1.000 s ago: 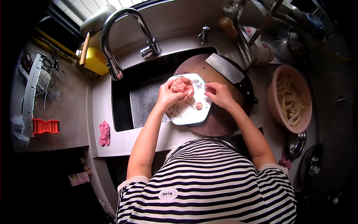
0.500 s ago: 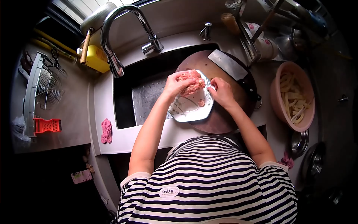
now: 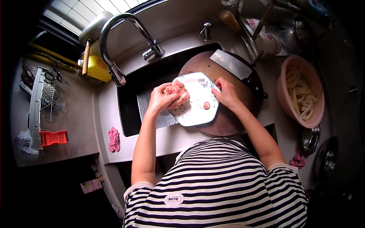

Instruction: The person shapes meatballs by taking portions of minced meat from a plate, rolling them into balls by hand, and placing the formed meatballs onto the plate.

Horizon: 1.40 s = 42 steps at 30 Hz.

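My left hand (image 3: pixel 160 100) is closed on a lump of minced meat (image 3: pixel 178 95) at the left edge of a white plate (image 3: pixel 195 114). With thumb and fingers, my right hand (image 3: pixel 225 92) grips the plate's right rim. One small meat piece (image 3: pixel 206 105) lies on the plate, along with a few thin strands. Beneath the plate is a round chopping board (image 3: pixel 220 123), which lies over the right part of the sink (image 3: pixel 127 110). A cleaver (image 3: pixel 231 64) rests on the board's far side, its dark handle to the right.
A pink basin (image 3: pixel 282 91) of pale strips stands at the right, near a metal bowl (image 3: pixel 310 140). The faucet (image 3: pixel 104 41) arches over the sink's left side. Further left are a yellow bottle (image 3: pixel 98 68), a pink cloth (image 3: pixel 114 139), a red grater (image 3: pixel 54 138) and scissors (image 3: pixel 56 76).
My left hand has moved left with the meat, from over the plate to its left edge. My right hand has closed on the plate's rim.
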Motion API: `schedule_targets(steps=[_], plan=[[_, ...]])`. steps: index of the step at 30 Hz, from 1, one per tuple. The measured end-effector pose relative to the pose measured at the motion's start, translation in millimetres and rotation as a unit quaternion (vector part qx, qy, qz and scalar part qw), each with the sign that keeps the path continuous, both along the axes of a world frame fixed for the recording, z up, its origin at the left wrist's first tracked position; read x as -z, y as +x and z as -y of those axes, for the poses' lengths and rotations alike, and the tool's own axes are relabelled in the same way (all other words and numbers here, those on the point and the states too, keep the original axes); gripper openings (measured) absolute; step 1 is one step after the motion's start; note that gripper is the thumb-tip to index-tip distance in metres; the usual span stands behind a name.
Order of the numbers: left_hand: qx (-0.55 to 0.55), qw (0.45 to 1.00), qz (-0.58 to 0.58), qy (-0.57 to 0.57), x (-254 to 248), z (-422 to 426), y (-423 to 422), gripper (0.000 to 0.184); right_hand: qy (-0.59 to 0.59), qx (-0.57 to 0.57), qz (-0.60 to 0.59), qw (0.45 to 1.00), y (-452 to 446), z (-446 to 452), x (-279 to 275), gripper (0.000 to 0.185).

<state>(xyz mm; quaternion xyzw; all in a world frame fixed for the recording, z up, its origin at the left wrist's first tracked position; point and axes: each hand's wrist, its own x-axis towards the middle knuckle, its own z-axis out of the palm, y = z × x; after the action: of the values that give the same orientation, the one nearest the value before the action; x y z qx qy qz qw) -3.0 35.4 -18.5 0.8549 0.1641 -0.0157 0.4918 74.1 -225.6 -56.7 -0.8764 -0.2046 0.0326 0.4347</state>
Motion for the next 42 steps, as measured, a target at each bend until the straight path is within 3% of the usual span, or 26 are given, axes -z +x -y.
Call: schedule_targets(steps=[5, 10, 15, 18, 23, 26, 27, 29, 37, 42], plan=[[0.034, 0.997, 0.062, -0.012, -10.0, 37.1, -3.3, 0.047, -0.003, 0.000, -0.011, 1.000, -0.4, -0.8, -5.9, 0.025], [0.102, 0.980, 0.087, 0.148, -4.3, 57.8, -5.0, 0.053, -0.007, 0.000, 0.000, 1.000, -0.2, 0.1, -3.5, 0.024], [0.045, 0.995, 0.005, 0.092, -14.1, 24.8, -17.2, 0.048, 0.002, 0.006, -0.007, 1.000, -1.2, 0.0, -2.4, 0.024], [-0.010, 0.999, 0.048, 0.008, -9.1, 6.2, -12.0, 0.042, 0.008, 0.007, 0.001, 1.000, -1.6, 0.3, 0.7, 0.024], [-0.011, 0.990, 0.130, -0.060, -4.7, 13.8, 12.5, 0.042, 0.005, 0.007, -0.004, 1.000, -1.9, -0.7, -0.8, 0.025], [0.004, 0.986, 0.164, 0.016, -5.1, 39.2, 26.0, 0.043, 0.002, 0.010, -0.006, 1.000, -3.1, -0.3, -2.5, 0.024], [0.044, 0.977, 0.167, 0.121, -4.0, 44.3, 28.6, 0.045, 0.005, 0.011, -0.007, 1.000, -2.8, -0.7, -3.6, 0.024], [0.062, 0.966, 0.136, 0.210, -3.7, 54.0, 24.4, 0.050, 0.006, 0.011, -0.010, 1.000, -2.1, -0.7, -3.4, 0.024], [0.068, 0.974, -0.024, 0.216, -21.0, 17.2, -6.4, 0.054, 0.015, -0.001, 0.013, 1.000, 0.3, 0.6, 3.7, 0.022], [0.049, 0.978, 0.064, 0.191, -28.4, 27.1, -27.3, 0.067, -0.114, -0.023, 0.152, 0.982, -20.6, -0.3, -24.2, 0.023]])
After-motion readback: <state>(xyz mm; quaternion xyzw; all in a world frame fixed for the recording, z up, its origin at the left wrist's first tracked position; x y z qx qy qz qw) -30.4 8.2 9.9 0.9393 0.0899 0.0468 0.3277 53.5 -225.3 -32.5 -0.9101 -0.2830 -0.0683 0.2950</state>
